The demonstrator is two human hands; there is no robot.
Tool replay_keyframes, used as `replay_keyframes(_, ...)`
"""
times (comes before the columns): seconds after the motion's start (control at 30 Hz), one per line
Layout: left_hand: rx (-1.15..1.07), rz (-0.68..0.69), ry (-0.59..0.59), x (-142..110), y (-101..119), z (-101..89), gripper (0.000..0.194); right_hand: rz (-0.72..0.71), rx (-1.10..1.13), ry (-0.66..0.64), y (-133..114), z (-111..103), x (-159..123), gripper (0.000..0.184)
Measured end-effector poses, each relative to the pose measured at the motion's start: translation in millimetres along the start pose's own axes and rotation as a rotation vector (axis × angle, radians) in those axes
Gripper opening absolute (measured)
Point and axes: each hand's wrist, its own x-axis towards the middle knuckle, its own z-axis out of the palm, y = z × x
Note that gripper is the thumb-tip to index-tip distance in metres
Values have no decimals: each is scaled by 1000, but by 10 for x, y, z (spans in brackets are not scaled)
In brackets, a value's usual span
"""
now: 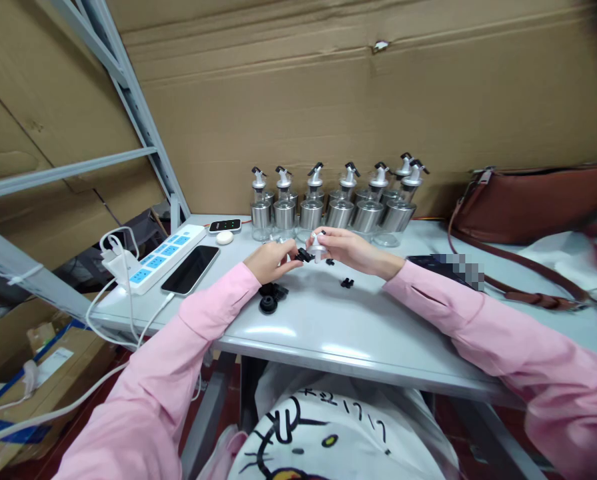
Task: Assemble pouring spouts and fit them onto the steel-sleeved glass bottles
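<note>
Over the middle of the grey table, my right hand [345, 248] is closed on a white-and-silver pour spout [317, 249] like those on the bottles behind. My left hand [272, 261] pinches a small black plastic piece [304, 255] right beside the spout; whether the two parts touch, I cannot tell. Below my left hand lie several black round stoppers [268, 304]. More small black pieces [347, 283] rest on the table near my right hand. Glass bottles with steel sleeves [311, 215] stand upright in rows, each topped with a silver spout and black flap.
To the left are a white power strip [165, 259], a phone [191, 270] with a cable, a small device [225, 227] and a white round object [224, 238]. A brown bag [538, 207] and a dark phone-like object [445, 267] lie right. Cardboard [328, 100] walls the back.
</note>
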Motion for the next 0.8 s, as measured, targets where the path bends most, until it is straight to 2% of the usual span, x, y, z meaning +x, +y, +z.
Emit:
replay_keyframes(0.23, -59, 62, 10, 3, 8, 42, 18, 17, -6, -38, -11, -46, 0, 26)
replay_keyframes(0.43, -48, 95, 27, 11, 3, 24, 11, -20, -238, -82, -42, 2, -29, 25)
replay_keyframes(0.63, -84, 118, 45, 0, 36, -1, 14, -55, -200, -1, -8, 43, -28, 27)
replay_keyframes(0.8, -70, 140, 61, -1, 17, 13, 16, -60, -219, 12, 0, 24, -24, 24)
